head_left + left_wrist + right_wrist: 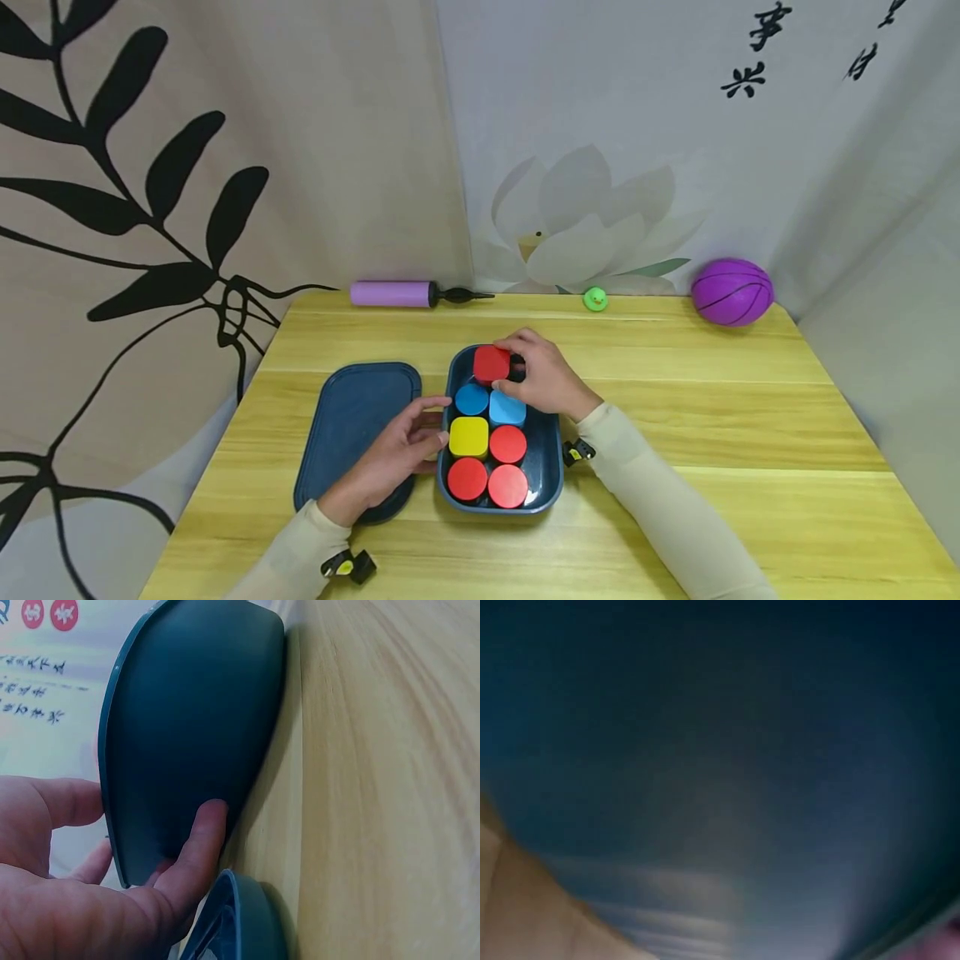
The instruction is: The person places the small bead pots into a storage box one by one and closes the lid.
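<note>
A dark blue box (546, 467) stands uncovered on the table, with coloured blocks inside. My right hand (546, 373) pinches a red rounded-square block (491, 364) at the box's far end. Nearer lie a round blue block (471, 399) and a squarish light blue block (507, 408). Below these sit a yellow square block (468, 437) and three round red blocks (508, 444). At the box's left side, my left hand (405, 450) touches the outer wall with thumb and fingers spread, as the left wrist view shows. The right wrist view is filled by a blurred dark blue surface.
Left of the box lies its dark blue lid (352, 417), partly under the left forearm. Along the table's back edge are a purple pump (393, 294), a small green duck toy (595, 299) and a purple ball (732, 292). Printed curtains hang behind.
</note>
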Demonstrator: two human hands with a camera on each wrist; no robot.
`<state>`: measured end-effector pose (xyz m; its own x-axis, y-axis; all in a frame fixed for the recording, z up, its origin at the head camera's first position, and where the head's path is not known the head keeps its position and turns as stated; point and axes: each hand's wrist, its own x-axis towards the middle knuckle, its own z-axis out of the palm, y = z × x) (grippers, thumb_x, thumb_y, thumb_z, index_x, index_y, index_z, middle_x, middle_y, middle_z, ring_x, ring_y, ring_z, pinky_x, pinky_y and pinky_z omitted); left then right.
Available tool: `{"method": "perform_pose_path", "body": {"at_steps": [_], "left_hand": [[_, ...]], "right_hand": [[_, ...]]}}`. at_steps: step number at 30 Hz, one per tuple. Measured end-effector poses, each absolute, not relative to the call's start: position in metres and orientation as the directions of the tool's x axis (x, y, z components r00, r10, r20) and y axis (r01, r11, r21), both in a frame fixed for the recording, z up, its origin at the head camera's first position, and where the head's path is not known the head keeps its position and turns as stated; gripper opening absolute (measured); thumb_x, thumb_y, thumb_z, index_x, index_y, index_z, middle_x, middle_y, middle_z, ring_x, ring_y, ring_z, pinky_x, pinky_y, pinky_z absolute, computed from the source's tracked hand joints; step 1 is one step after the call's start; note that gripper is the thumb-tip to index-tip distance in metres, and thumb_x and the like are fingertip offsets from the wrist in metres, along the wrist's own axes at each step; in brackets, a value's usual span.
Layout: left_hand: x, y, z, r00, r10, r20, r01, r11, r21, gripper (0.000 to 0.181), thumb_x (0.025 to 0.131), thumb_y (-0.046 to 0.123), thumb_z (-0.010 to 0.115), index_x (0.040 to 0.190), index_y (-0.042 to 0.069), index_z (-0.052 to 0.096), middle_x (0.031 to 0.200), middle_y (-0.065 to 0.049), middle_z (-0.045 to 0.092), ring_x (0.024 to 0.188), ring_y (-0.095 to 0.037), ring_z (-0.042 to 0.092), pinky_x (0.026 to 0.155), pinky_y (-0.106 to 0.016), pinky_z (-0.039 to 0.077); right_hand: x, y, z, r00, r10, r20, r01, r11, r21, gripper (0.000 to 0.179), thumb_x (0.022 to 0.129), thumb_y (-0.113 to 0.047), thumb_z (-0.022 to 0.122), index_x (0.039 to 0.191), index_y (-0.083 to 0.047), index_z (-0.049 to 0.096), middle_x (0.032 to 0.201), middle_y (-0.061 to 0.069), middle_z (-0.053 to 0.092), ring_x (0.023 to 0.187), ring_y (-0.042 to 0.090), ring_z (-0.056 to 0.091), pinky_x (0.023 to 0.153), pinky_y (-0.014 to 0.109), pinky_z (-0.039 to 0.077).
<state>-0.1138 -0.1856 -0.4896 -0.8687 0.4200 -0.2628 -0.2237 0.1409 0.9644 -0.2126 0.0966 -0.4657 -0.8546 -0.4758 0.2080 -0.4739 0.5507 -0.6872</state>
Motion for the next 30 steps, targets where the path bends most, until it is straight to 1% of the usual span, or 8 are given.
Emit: {"method": "perform_pose_path", "body": {"at_steps": [4, 10, 14, 18, 23, 30], "left_hand": [[-0.114, -0.185, -0.489, -0.869, 0.418, -0.263, -0.226, 0.136, 0.964, 0.058, 0.109, 0.026, 0.062, 0.161, 0.019, 0.038, 0.156, -0.025, 0.044, 0.122, -0.029, 0.060, 0.091, -0.043, 0.061], [-0.114, -0.184, -0.489, -0.869, 0.419, -0.264, -0.230, 0.130, 0.964, 0.057, 0.109, 0.025, 0.062, 0.161, 0.019, 0.038, 0.155, -0.025, 0.045, 0.121, -0.028, 0.061, 0.091, -0.042, 0.061], [-0.115, -0.185, -0.490, -0.868, 0.421, -0.263, -0.231, 0.128, 0.965, 0.057, 0.109, 0.025, 0.062, 0.161, 0.019, 0.037, 0.156, -0.025, 0.044, 0.122, -0.028, 0.061, 0.091, -0.042, 0.061], [-0.114, -0.185, -0.490, -0.869, 0.420, -0.263, -0.229, 0.129, 0.965, 0.058, 0.109, 0.026, 0.062, 0.161, 0.019, 0.037, 0.156, -0.025, 0.044, 0.122, -0.028, 0.060, 0.091, -0.042, 0.061], [-0.113, -0.185, -0.490, -0.870, 0.417, -0.263, -0.226, 0.136, 0.965, 0.059, 0.108, 0.027, 0.063, 0.161, 0.020, 0.037, 0.156, -0.024, 0.044, 0.122, -0.028, 0.061, 0.092, -0.043, 0.061], [-0.114, -0.185, -0.489, -0.872, 0.411, -0.267, -0.229, 0.139, 0.963, 0.058, 0.108, 0.027, 0.063, 0.160, 0.020, 0.038, 0.157, -0.024, 0.043, 0.124, -0.029, 0.061, 0.092, -0.044, 0.061]], "right_hand": [[-0.212, 0.093, -0.466, -0.857, -0.479, 0.188, -0.468, 0.572, -0.674, 0.058, 0.088, -0.016, 0.087, 0.140, -0.002, 0.066, 0.130, 0.011, 0.063, 0.113, 0.024, 0.067, 0.094, 0.036, 0.062], [-0.211, 0.088, -0.466, -0.853, -0.499, 0.153, -0.492, 0.674, -0.551, 0.058, 0.090, -0.024, 0.087, 0.138, -0.001, 0.067, 0.127, 0.011, 0.067, 0.109, 0.022, 0.068, 0.089, 0.031, 0.063], [-0.211, 0.085, -0.466, -0.849, -0.512, 0.128, -0.498, 0.696, -0.518, 0.051, 0.092, -0.027, 0.085, 0.134, -0.001, 0.071, 0.125, 0.011, 0.071, 0.105, 0.021, 0.070, 0.089, 0.032, 0.063], [-0.211, 0.083, -0.467, -0.850, -0.514, 0.111, -0.491, 0.701, -0.517, 0.048, 0.095, -0.028, 0.082, 0.133, -0.002, 0.072, 0.124, 0.011, 0.075, 0.103, 0.021, 0.074, 0.091, 0.034, 0.063], [-0.210, 0.083, -0.466, -0.857, -0.504, 0.109, -0.477, 0.696, -0.536, 0.048, 0.094, -0.026, 0.082, 0.134, -0.001, 0.071, 0.125, 0.012, 0.074, 0.103, 0.023, 0.075, 0.091, 0.036, 0.063], [-0.210, 0.089, -0.466, -0.843, -0.511, 0.171, -0.503, 0.631, -0.591, 0.044, 0.094, -0.024, 0.082, 0.131, -0.003, 0.072, 0.125, 0.012, 0.073, 0.107, 0.026, 0.073, 0.093, 0.038, 0.062]]}}
